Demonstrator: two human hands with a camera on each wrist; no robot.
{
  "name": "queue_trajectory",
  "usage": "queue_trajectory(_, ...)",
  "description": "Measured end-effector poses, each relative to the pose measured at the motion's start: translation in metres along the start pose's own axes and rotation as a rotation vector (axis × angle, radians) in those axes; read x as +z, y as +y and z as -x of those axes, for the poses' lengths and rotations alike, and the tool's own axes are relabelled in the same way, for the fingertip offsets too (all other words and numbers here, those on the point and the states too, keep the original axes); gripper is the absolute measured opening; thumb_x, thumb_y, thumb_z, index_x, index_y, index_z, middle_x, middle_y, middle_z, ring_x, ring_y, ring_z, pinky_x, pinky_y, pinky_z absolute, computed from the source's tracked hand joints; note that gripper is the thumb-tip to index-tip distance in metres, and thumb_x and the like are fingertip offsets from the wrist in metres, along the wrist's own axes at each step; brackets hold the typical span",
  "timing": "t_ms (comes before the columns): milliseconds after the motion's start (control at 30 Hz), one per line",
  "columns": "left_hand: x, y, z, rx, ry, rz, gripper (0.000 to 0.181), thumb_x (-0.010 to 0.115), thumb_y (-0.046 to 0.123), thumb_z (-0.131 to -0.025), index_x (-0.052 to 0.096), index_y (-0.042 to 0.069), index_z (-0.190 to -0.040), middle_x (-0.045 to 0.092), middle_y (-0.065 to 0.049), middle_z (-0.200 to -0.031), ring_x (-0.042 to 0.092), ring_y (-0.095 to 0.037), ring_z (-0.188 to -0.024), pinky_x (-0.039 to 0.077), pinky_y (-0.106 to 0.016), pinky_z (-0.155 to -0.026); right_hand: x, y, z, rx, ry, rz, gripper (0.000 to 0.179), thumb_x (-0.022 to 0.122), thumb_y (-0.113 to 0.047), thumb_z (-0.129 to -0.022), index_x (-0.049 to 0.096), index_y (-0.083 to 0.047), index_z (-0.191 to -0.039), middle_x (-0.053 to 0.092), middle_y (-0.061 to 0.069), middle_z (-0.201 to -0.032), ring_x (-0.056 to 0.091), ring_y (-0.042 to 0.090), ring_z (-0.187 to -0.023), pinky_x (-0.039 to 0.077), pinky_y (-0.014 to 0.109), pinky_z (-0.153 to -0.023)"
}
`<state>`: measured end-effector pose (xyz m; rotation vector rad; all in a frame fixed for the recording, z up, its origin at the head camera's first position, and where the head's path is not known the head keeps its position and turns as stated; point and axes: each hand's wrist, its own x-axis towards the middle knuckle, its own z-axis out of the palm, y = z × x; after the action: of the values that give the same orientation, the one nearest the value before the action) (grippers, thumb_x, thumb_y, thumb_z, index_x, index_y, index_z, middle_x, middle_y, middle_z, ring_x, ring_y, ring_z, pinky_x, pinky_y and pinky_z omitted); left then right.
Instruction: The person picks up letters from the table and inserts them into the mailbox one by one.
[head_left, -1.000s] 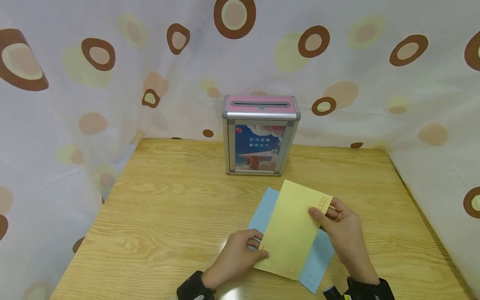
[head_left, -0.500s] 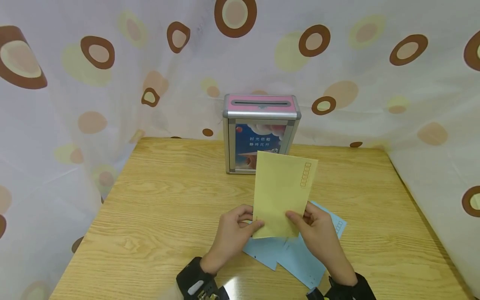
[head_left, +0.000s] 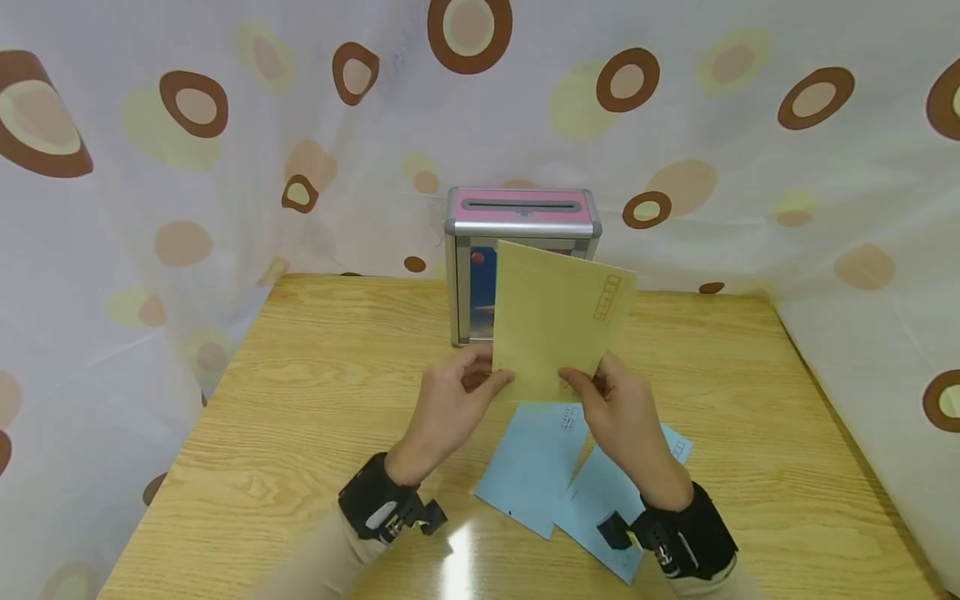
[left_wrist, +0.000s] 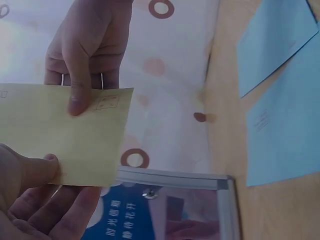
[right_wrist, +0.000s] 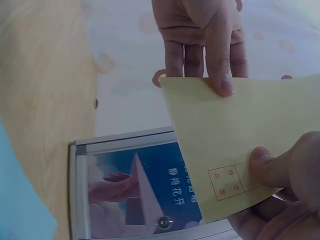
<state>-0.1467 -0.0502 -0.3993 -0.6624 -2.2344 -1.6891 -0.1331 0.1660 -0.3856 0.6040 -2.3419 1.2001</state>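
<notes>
A yellow envelope (head_left: 555, 321) is held up in front of the letter box, printed side toward me. My left hand (head_left: 453, 400) pinches its lower left edge, thumb on the front and fingers behind. On the lower right edge my right hand (head_left: 626, 417) has the same kind of pinch. The pink and silver letter box (head_left: 522, 215) stands upright at the back, a narrow slot in its top; the envelope hides much of its front panel. Below the hands, two blue envelopes, one on the left (head_left: 528, 467) and one on the right (head_left: 603, 517), lie on the table.
The wooden table (head_left: 337, 375) is enclosed by a white curtain (head_left: 390, 125) with brown and pastel spots, at the back and both sides. The curtain hangs right behind the letter box. Each wrist wears a black camera strap.
Both hands have lifted the yellow envelope off the blue ones and moved it up and away toward the letter box, turning it more upright. The two blue envelopes now show more fully.
</notes>
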Motion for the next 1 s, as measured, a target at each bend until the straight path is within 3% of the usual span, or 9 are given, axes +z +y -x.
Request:
queue_trajectory(233,-0.024,0.031,-0.049,0.222,0.099,-0.08,0.014,0.07,0.008,-0.089,0.066,0.005,-0.103,0.071,-0.009,-0.082,0.066,-0.015,-0.068,0.056,-0.031,-0.06,-0.012,-0.009,-0.048,-0.106,0.053,0.088,0.026,0.069,-0.003,-0.088,0.064,-0.001,-0.113,0.072,0.015,-0.101,0.068,0.019,-0.081,0.055,0.038,-0.063)
queue_trajectory(500,-0.046,0.079,-0.099,0.464,0.213,-0.141,0.015,0.067,0.006,-0.091,0.067,0.0,-0.105,0.073,-0.013,-0.091,0.07,-0.014,-0.083,0.06,-0.029,-0.072,-0.028,-0.028,-0.115,-0.241,0.193,0.092,0.018,0.068,-0.011,-0.09,0.069,-0.003,-0.106,0.072,0.012,-0.088,0.063,0.016,-0.067,0.039,0.024,-0.058)
queue_trajectory(633,-0.056,0.094,-0.116,0.544,0.265,-0.164,0.013,0.067,0.006,-0.092,0.067,0.0,-0.103,0.073,-0.013,-0.09,0.07,-0.013,-0.087,0.059,-0.027,-0.077,-0.031,-0.034,-0.144,-0.256,0.224,0.03,0.023,0.071,-0.006,-0.087,0.071,-0.004,-0.11,0.074,0.012,-0.1,0.07,0.016,-0.088,0.053,0.022,-0.076)
queue_trajectory(700,-0.06,0.099,-0.123,0.575,0.292,-0.168,0.013,0.067,0.005,-0.091,0.067,-0.001,-0.102,0.074,-0.014,-0.091,0.07,-0.014,-0.088,0.058,-0.027,-0.078,-0.03,-0.034,-0.156,-0.25,0.219,0.005,0.026,0.071,-0.005,-0.087,0.071,-0.006,-0.113,0.074,0.011,-0.105,0.068,0.015,-0.097,0.056,0.028,-0.084)
queue_trajectory(833,-0.066,0.102,-0.132,0.596,0.326,-0.147,0.014,0.066,0.003,-0.091,0.067,-0.003,-0.104,0.074,-0.015,-0.095,0.069,-0.014,-0.09,0.058,-0.029,-0.081,-0.026,-0.026,-0.174,-0.229,0.209,0.03,0.025,0.072,-0.01,-0.088,0.072,-0.008,-0.112,0.074,0.01,-0.105,0.069,0.013,-0.095,0.058,0.036,-0.084)
queue_trajectory(1000,-0.066,0.098,-0.135,0.535,0.336,-0.138,0.014,0.067,0.004,-0.091,0.067,-0.002,-0.104,0.073,-0.014,-0.097,0.069,-0.014,-0.093,0.057,-0.028,-0.084,-0.015,-0.01,-0.183,-0.153,0.167,0.034,0.022,0.071,-0.015,-0.089,0.074,-0.01,-0.11,0.074,0.01,-0.103,0.069,0.012,-0.093,0.057,0.034,-0.084)
